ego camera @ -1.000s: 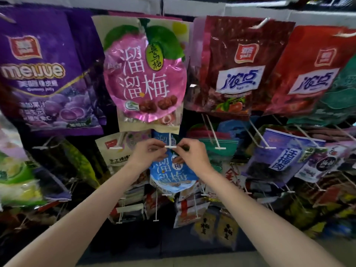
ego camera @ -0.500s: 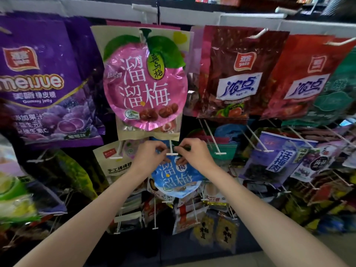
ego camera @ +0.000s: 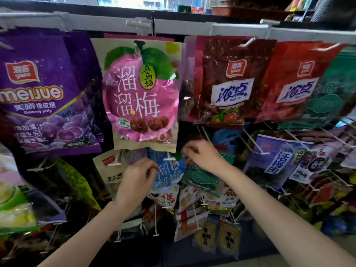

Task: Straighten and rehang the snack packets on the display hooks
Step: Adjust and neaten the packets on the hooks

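Left hand (ego camera: 137,179) and right hand (ego camera: 200,156), fingers curled, pinching blue plum packet (ego camera: 168,174) beneath white hook (ego camera: 169,159); risk: hole missing hook tip, packet dropping.

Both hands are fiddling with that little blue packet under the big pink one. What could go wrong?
1. The blue packet looks crumpled and tilted between the left hand and right hand; it might tear at its hole or slip off the white hook.
2. The big pink packet hangs right above, its bottom edge covering the blue one's top, so a bump could knock it crooked.
3. Packets crowd below; a dropped one might be hard to spot.
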Tool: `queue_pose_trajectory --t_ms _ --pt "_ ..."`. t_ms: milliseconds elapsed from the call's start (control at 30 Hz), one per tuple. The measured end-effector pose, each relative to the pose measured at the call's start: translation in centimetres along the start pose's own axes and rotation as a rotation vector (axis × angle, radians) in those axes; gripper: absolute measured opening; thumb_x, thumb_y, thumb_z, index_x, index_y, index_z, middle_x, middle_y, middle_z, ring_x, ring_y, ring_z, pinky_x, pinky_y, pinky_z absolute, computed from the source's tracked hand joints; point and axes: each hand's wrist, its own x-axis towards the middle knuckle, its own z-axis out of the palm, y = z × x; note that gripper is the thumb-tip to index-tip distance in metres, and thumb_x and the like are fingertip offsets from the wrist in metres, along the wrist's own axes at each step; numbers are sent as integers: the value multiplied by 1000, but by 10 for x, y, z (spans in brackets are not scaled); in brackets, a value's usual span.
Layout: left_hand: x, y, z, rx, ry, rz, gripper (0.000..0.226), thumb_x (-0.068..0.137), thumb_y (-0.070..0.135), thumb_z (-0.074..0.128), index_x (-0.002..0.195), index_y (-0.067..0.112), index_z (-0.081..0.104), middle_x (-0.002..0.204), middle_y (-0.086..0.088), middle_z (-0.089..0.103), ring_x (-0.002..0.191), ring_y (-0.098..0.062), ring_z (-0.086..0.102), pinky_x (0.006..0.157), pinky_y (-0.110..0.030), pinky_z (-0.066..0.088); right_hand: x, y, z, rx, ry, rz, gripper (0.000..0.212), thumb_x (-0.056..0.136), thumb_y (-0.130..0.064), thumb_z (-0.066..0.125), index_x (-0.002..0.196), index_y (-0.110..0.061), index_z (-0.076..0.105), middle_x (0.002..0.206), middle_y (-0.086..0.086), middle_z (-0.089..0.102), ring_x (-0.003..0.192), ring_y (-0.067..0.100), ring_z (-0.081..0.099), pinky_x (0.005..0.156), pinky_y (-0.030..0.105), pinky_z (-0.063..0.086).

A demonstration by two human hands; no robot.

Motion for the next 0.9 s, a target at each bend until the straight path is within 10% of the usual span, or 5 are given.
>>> queue_pose_trajectory --t_ms 100,333,533,700,900 --pt "13 33 -8 3 -25 238 25 84 14 44 74 6 65 74 2 61 60 -7 56 55 -23 47 -12 -20 -17 -58 35 -99 17 92 -11 52 84 -18 66 82 2 70 74 16 69 75 31 56" --pt "71 86 -12 -95 82 290 20 86 6 48 98 4 64 103 -3 60 92 -8 55 84 -14 43 -31 -37 -111 37 978 -127 18 89 -7 53 106 -7 59 106 7 60 93 19 57 76 17 44" --pt "103 103 -12 -66 47 215 34 85 1 52 118 9 55 133 -2 45 109 -23 54 98 -28 42 -9 -33 -148 427 608 119 40 86 -28 64 121 -14 50 114 0 60 109 16 56 96 33 45" --pt "101 117 -16 -44 19 293 43 85 2 54 127 8 48 142 -5 37 120 -28 48 100 -40 43 -30 -62 -140 377 640 -127 3 83 -18 67 83 -20 65 85 -3 69 80 12 65 75 28 52" --pt "97 143 -43 -210 325 331 24 84 2 47 107 2 54 118 -2 51 103 -9 51 87 -18 45 -71 -128 -141 272 588 -559 10 78 -8 59 71 -1 61 67 11 61 66 25 55 63 27 46"
